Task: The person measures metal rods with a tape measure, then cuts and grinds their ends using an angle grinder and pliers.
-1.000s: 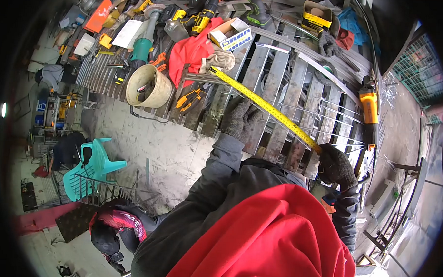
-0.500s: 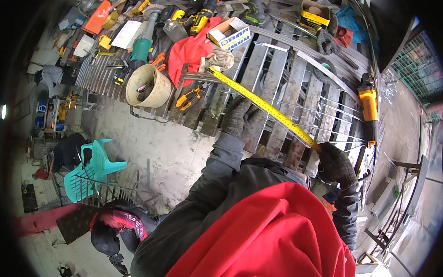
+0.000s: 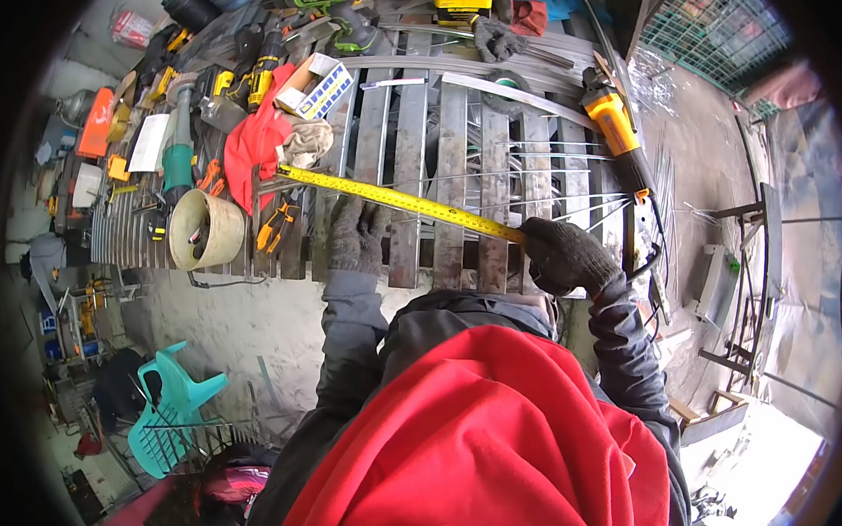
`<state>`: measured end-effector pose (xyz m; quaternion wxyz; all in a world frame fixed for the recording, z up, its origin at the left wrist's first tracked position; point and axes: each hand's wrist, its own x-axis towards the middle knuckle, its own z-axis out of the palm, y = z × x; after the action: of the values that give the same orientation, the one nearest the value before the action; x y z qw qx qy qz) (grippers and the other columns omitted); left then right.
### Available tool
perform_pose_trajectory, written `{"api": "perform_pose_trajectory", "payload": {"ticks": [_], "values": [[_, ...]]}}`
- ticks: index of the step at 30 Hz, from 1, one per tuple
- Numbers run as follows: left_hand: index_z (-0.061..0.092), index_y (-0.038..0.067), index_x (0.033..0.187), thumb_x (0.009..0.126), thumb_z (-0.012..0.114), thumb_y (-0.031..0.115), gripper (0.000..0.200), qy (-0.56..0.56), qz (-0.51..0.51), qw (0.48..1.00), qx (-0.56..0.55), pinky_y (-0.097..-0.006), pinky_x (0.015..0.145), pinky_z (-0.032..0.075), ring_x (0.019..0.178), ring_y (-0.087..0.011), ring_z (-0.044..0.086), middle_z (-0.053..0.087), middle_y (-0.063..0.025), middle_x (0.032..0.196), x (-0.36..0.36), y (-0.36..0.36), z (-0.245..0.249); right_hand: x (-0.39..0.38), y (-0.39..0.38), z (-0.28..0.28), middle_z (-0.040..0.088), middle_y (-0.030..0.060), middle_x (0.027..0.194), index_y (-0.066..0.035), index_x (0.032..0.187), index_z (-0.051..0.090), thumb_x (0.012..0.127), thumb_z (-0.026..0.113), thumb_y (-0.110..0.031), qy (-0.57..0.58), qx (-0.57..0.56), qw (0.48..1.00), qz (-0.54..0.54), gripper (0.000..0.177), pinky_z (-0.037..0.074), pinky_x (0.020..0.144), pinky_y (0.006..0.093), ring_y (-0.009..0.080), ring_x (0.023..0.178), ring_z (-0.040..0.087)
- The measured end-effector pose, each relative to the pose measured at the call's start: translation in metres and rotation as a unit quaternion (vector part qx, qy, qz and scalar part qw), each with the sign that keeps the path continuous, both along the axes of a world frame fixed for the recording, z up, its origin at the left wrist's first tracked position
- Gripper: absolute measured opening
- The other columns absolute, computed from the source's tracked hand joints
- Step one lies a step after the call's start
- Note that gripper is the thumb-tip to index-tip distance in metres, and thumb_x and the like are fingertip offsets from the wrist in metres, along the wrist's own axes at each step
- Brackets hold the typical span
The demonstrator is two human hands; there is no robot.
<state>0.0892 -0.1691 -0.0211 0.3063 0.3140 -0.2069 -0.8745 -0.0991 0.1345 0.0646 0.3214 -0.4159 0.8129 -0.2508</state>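
A yellow tape measure [image 3: 405, 202] is pulled out across the slatted metal bench [image 3: 452, 157], running from beside the red cloth to my right hand. My right hand [image 3: 570, 256], in a dark knit glove, is closed around the tape measure's near end; its case is hidden in the fingers. My left hand [image 3: 357, 238], in a grey glove, lies against the slats just below the blade, fingers stretched out and partly under it. Several thin metal rods [image 3: 573, 155] lie across the slats near the tape.
Left of my left hand are orange-handled pliers [image 3: 276, 226], a plastic bucket [image 3: 209, 230], a red cloth [image 3: 256, 137] and a small box [image 3: 316, 86]. A yellow angle grinder [image 3: 615, 126] lies at the right edge. A turquoise chair [image 3: 170, 398] and another person [image 3: 237, 484] are behind.
My view has turned and shifted, so the bench sits squarer before me. The tape stays stretched out, with my right hand still on its end and my left hand beside the blade.
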Motion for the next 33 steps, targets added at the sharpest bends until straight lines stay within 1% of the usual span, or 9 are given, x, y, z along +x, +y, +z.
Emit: {"api": "perform_pose_trajectory", "payload": {"ticks": [1,3,5,6,8,11,17,20,33], "values": [[0.066,0.005,0.114,0.098,0.065,0.010,0.017,0.000,-0.005,1.000,-0.001,-0.0367,0.088,0.062,0.098,-0.0206,0.068,0.070,-0.0089,0.107,0.002,-0.001,-0.002,0.000,-0.002,0.005,0.068,0.0161,0.080,-0.006,0.115,0.064,0.100,0.054,-0.033,-0.008,0.010,1.000,0.006,0.033,0.052,0.066,0.0438,0.0348,0.073,0.068],[0.062,0.000,0.120,0.101,0.058,0.009,0.021,0.006,0.004,1.000,-0.006,-0.0391,0.096,0.060,0.108,-0.0247,0.067,0.068,-0.0146,0.116,0.004,-0.003,-0.004,0.000,-0.001,0.004,0.068,0.0166,0.082,-0.006,0.115,0.064,0.100,0.054,-0.033,-0.017,0.019,1.000,0.009,0.033,0.053,0.067,0.0438,0.0352,0.076,0.069],[0.062,0.000,0.120,0.102,0.058,0.009,0.020,0.021,-0.004,1.000,-0.008,-0.0388,0.095,0.060,0.109,-0.0251,0.067,0.068,-0.0148,0.116,0.003,-0.005,-0.004,-0.002,0.000,-0.006,0.069,0.0183,0.087,-0.007,0.116,0.064,0.099,0.054,-0.033,0.009,0.002,1.000,0.018,0.033,0.053,0.072,0.0449,0.0371,0.083,0.069],[0.063,0.001,0.119,0.102,0.058,0.010,0.020,0.020,-0.006,1.000,-0.010,-0.0388,0.095,0.060,0.109,-0.0253,0.067,0.068,-0.0148,0.116,0.003,-0.006,-0.005,-0.003,-0.002,-0.004,0.069,0.0183,0.087,-0.007,0.116,0.064,0.099,0.054,-0.033,0.008,-0.001,1.000,0.016,0.033,0.053,0.072,0.0449,0.0371,0.083,0.069],[0.063,0.001,0.119,0.101,0.059,0.010,0.020,0.016,-0.010,1.000,-0.010,-0.0387,0.095,0.060,0.109,-0.0255,0.067,0.068,-0.0148,0.116,0.005,-0.007,-0.008,-0.002,-0.004,0.002,0.070,0.0194,0.093,-0.008,0.118,0.064,0.099,0.055,-0.034,-0.013,0.050,0.998,0.027,0.034,0.054,0.077,0.0462,0.0391,0.088,0.069],[0.063,0.001,0.119,0.101,0.059,0.011,0.020,0.005,-0.006,1.000,-0.002,-0.0388,0.095,0.060,0.109,-0.0258,0.067,0.069,-0.0149,0.116,0.004,-0.008,-0.007,0.000,-0.004,0.002,0.070,0.0193,0.095,-0.008,0.120,0.064,0.099,0.056,-0.034,-0.011,0.064,0.998,0.018,0.035,0.054,0.079,0.0464,0.0395,0.089,0.069],[0.064,0.001,0.117,0.101,0.059,0.010,0.019,-0.004,0.000,1.000,-0.021,-0.0385,0.095,0.060,0.108,-0.0254,0.067,0.069,-0.0145,0.115,0.001,-0.007,-0.004,-0.001,-0.002,-0.004,0.071,0.0199,0.099,-0.007,0.119,0.065,0.099,0.055,-0.035,-0.029,0.050,0.998,0.008,0.036,0.054,0.081,0.0455,0.0385,0.093,0.069],[0.064,0.001,0.117,0.101,0.059,0.010,0.019,-0.002,-0.002,1.000,-0.021,-0.0382,0.094,0.061,0.107,-0.0249,0.067,0.069,-0.0141,0.115,0.000,-0.007,-0.004,-0.003,-0.002,-0.004,0.070,0.0198,0.099,-0.006,0.119,0.065,0.099,0.055,-0.034,-0.046,0.049,0.998,0.009,0.036,0.054,0.081,0.0452,0.0378,0.093,0.069],[0.064,0.002,0.116,0.101,0.059,0.010,0.018,0.004,-0.016,1.000,-0.019,-0.0373,0.092,0.061,0.105,-0.0235,0.068,0.070,-0.0130,0.113,-0.002,-0.006,-0.001,-0.003,0.000,-0.005,0.070,0.0196,0.099,-0.006,0.119,0.065,0.100,0.056,-0.032,-0.040,0.034,0.999,0.012,0.034,0.054,0.081,0.0442,0.0367,0.093,0.069]]}}
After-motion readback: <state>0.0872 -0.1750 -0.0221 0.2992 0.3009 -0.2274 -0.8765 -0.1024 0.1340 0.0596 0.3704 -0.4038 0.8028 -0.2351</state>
